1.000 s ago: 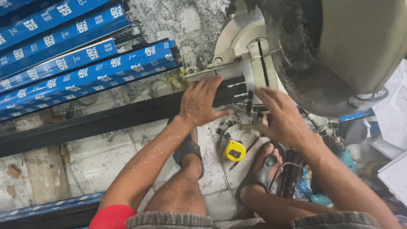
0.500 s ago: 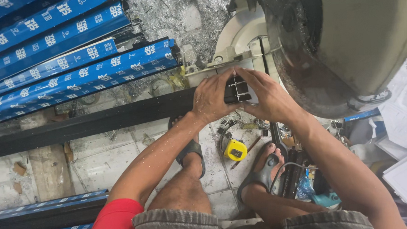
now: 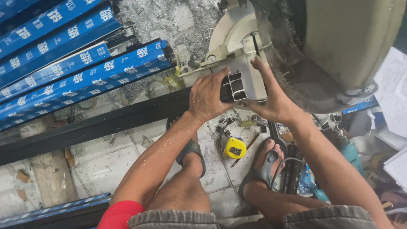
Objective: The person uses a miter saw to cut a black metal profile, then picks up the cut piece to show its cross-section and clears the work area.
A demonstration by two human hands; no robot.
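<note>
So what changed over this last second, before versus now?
The right hand rose from below the saw table to the cut end of the dark profile, meeting the left hand, which slid slightly right along it. Both now hold that end. Tape measure, feet and blue-wrapped bars stayed put.

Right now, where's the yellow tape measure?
In the head view, the yellow tape measure lies on the tiled floor between the person's two sandalled feet, just below the left hand gripping the dark metal profile.
</note>
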